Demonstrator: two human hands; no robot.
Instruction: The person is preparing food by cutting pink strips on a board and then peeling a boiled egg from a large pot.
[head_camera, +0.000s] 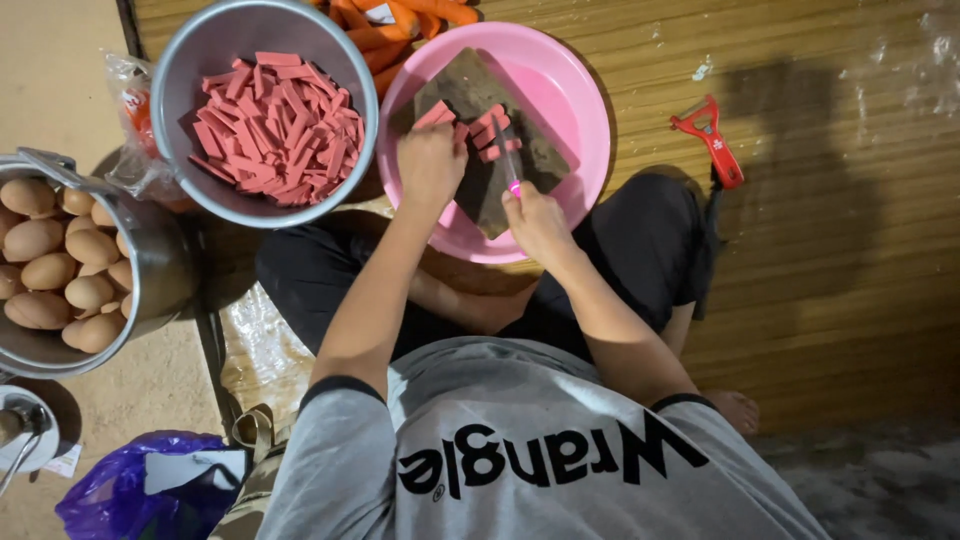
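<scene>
Right hand (538, 222) gripping knife (508, 158), left hand (430, 165) pinning sausage (436, 114), peeler (711, 139) aside

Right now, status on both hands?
Left hand pinning pink sausage on board. Right hand grips knife, mid-cut. Nothing in the way.

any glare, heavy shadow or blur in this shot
Head view: a broad dark shadow lies on the mat by the red peeler; soft sheen on the pink basin rim; the bottom right corner is dim and murky; hands look sharp.
</scene>
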